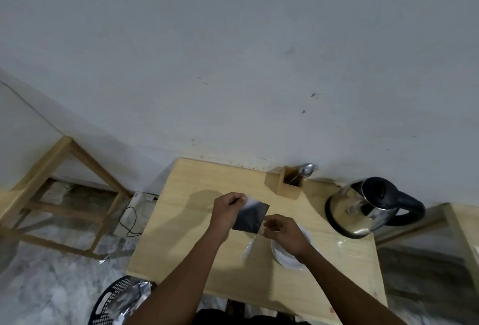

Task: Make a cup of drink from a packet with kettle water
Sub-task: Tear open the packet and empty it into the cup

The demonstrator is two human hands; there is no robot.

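Above the wooden table [181, 221] I hold a dark, silvery drink packet [252, 216] between both hands. My left hand [225, 210] pinches its upper left corner. My right hand [285, 234] grips its lower right corner. A white cup [287, 257] stands on the table, partly hidden under my right hand. A white spoon [250, 245] lies just left of the cup. The steel kettle [363, 210] with a black lid and handle sits at the table's right back corner.
A wooden cutlery holder [289, 182] with a metal spoon and fork stands at the back edge by the wall. A black basket [116, 301] holding foil wrappers sits on the floor at the lower left. A wooden frame [67, 195] and a cabled socket box [137, 213] lie to the left.
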